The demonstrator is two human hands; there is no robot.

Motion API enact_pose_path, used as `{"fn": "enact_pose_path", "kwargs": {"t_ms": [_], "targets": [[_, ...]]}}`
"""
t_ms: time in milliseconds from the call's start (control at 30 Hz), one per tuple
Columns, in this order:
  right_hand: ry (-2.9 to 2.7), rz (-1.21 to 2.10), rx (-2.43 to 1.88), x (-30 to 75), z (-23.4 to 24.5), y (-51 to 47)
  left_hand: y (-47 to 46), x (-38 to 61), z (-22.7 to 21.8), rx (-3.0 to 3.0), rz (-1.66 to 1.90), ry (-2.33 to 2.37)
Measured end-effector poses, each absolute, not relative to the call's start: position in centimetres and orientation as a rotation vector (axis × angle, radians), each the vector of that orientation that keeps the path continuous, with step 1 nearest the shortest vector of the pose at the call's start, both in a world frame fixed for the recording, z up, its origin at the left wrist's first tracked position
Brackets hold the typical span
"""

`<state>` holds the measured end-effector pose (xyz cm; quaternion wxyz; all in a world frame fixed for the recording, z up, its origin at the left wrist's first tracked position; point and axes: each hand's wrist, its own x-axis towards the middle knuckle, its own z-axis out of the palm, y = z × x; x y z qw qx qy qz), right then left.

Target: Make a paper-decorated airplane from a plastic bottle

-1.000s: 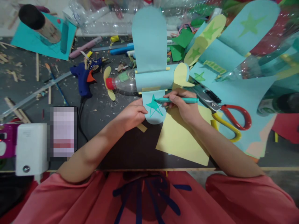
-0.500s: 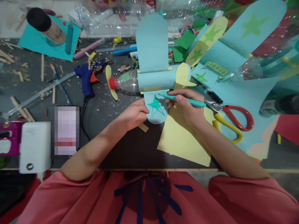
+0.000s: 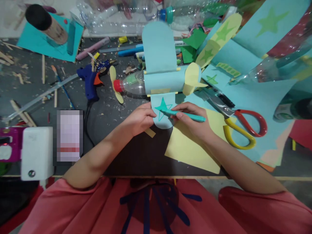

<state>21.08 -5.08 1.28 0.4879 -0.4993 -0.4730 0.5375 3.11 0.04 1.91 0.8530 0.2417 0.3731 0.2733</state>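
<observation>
— So, what has changed around the bottle plane [image 3: 161, 81] in the last half second?

— The teal marker [image 3: 195, 117] has dropped. Its tip was at the top of the star [image 3: 162, 107], close under the plane's body, and it now lies across the star's lower half. The right hand [image 3: 195, 125] is closed around the marker and has sunk with it toward the yellow sheet [image 3: 192, 149] below the plane.

— And the other hand?

— The left hand [image 3: 140, 118] stays where it was. Its fingers are closed on the left edge of the near wing [image 3: 168, 99], which hangs just under the body and carries the star.

— Is there any writing to read?

— The white box [image 3: 36, 152], far left of the plane, has a small round mark that is too small to make out.

— What about containers?

— The plane's body is a clear bottle with a red cap [image 3: 117, 86] at the nose, and a green patch shows through its front. More clear bottles [image 3: 109, 19] lie beyond the plane, and their contents cannot be told.
</observation>
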Motion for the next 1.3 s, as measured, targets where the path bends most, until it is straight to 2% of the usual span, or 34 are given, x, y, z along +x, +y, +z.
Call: {"fn": "enact_pose_path", "kwargs": {"t_ms": [1300], "targets": [[-1.293, 1.213, -1.341, 21.39, 1.37, -5.55, -0.05, 3.11, 1.99, 0.544, 0.556, 0.811]]}}
